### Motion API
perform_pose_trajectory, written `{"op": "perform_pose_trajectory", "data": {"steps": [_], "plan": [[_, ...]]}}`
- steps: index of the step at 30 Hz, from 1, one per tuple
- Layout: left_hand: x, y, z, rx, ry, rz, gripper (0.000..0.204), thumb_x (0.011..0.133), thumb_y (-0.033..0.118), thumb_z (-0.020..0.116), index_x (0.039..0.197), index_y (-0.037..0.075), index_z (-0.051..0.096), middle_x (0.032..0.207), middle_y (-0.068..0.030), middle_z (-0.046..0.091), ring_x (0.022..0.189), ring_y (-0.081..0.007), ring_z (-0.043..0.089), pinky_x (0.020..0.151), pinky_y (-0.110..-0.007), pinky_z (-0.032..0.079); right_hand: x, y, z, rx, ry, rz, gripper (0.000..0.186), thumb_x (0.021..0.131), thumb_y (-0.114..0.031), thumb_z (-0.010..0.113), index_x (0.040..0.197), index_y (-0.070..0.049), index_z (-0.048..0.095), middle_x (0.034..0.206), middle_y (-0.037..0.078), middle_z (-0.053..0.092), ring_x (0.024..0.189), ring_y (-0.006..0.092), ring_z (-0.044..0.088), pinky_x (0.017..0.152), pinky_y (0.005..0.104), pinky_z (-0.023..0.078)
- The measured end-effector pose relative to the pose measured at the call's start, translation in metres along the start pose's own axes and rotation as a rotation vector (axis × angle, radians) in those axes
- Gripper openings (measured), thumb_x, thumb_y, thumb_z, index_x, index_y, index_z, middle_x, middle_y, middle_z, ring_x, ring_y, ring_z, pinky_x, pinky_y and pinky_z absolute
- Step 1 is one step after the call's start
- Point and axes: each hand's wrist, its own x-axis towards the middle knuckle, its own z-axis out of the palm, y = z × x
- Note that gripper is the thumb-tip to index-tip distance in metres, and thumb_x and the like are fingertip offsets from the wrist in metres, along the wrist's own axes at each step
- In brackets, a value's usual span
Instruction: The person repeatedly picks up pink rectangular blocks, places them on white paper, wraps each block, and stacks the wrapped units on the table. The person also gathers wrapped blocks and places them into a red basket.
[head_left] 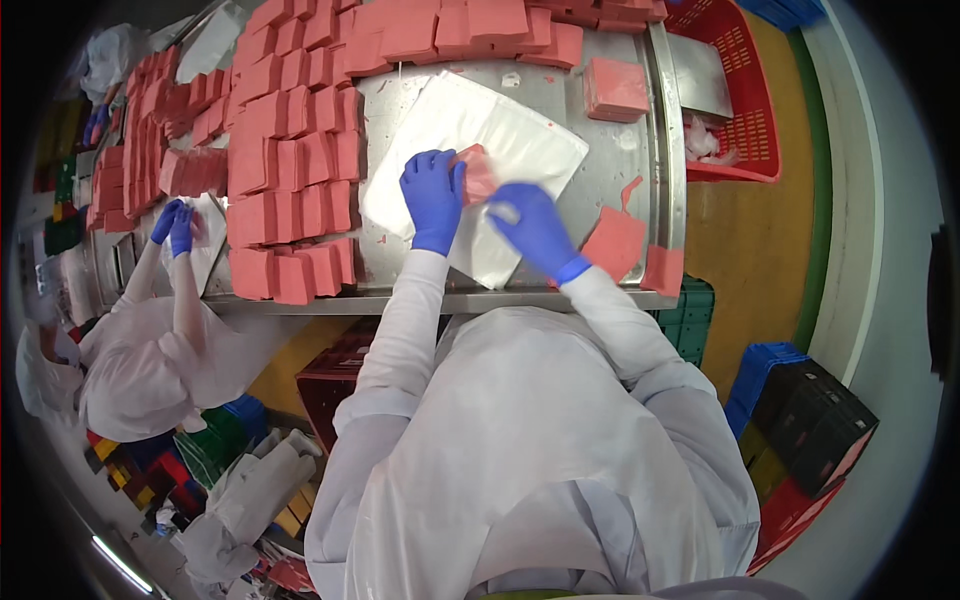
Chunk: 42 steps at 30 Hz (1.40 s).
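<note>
A stack of white plastic sheets (530, 130) lies askew on the steel table in front of me. On it is a small pink piece (474, 174), partly under what looks like thin film. My left hand (433, 200), in a blue glove, is closed at the left side of this piece, with thumb and bent fingers against it. Close by on the right, my right hand (540, 230), also blue-gloved, hovers over the sheets' lower right part. Motion smears its fingers, so what they hold cannot be made out.
Rows of stacked pink square slabs (290, 160) fill the table's left and far side. A short stack (616, 90) stands at the right, with loose slabs (614, 243) near the front edge. Beyond the metal rim (668, 150) is a red basket (750, 130). Another person (165, 350) works at left.
</note>
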Motion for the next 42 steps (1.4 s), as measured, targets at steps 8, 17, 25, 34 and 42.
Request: {"op": "perform_pose_trajectory", "data": {"steps": [8, 17, 25, 34, 42], "plan": [[-0.035, 0.034, -0.037, -0.431, -0.152, -0.118, 0.022, 0.089, 0.023, 0.061, 0.102, 0.007, 0.067, 0.096, -0.0109, 0.066, 0.089, -0.0310, 0.063, 0.080, -0.039, 0.048, 0.001, 0.026, -0.009, -0.432, -0.497, -0.108, 0.026, 0.079, -0.030, 0.067, 0.088, -0.006, 0.066, 0.089, 0.014, 0.059, 0.092, 0.0334, 0.056, 0.080, 0.0452, 0.046], [-0.109, 0.029, -0.064, -0.299, -0.543, 0.136, 0.026, 0.084, 0.024, 0.066, 0.106, 0.011, 0.065, 0.121, -0.0076, 0.059, 0.116, -0.0281, 0.052, 0.103, -0.045, 0.035, 0.038, 0.078, -0.082, -0.457, 0.451, 0.224, 0.010, 0.081, -0.015, 0.065, 0.081, -0.005, 0.067, 0.081, 0.014, 0.061, 0.074, 0.0317, 0.060, 0.068, 0.0405, 0.049], [-0.029, 0.012, 0.013, 0.001, -0.065, 0.012, 0.061, 0.089, 0.031, 0.055, 0.140, 0.002, 0.039, 0.138, -0.0163, 0.044, 0.134, -0.0351, 0.033, 0.110, -0.051, 0.022, 0.003, 0.033, 0.001, -0.544, -0.531, 0.066, 0.054, 0.073, -0.026, 0.073, 0.123, -0.009, 0.058, 0.105, 0.016, 0.056, 0.099, 0.0340, 0.055, 0.086, 0.0421, 0.045], [-0.021, 0.010, 0.004, -0.122, -0.098, 0.047, 0.065, 0.081, 0.038, 0.067, 0.131, 0.002, 0.046, 0.135, -0.0183, 0.045, 0.127, -0.0364, 0.039, 0.103, -0.048, 0.030, 0.030, 0.061, 0.015, 0.046, -0.137, 0.354, 0.050, 0.076, -0.011, 0.068, 0.126, -0.014, 0.060, 0.100, 0.017, 0.059, 0.089, 0.0313, 0.061, 0.078, 0.0399, 0.051], [-0.027, -0.005, 0.013, -0.523, 0.152, -0.405, 0.050, 0.078, 0.022, 0.074, 0.117, 0.000, 0.052, 0.122, -0.0213, 0.049, 0.115, -0.0361, 0.049, 0.092, -0.040, 0.044, 0.047, 0.009, 0.068, 0.099, 0.023, 0.128, 0.045, 0.083, -0.002, 0.058, 0.127, -0.009, 0.057, 0.110, 0.013, 0.062, 0.094, 0.0243, 0.064, 0.084, 0.0332, 0.051]]}}
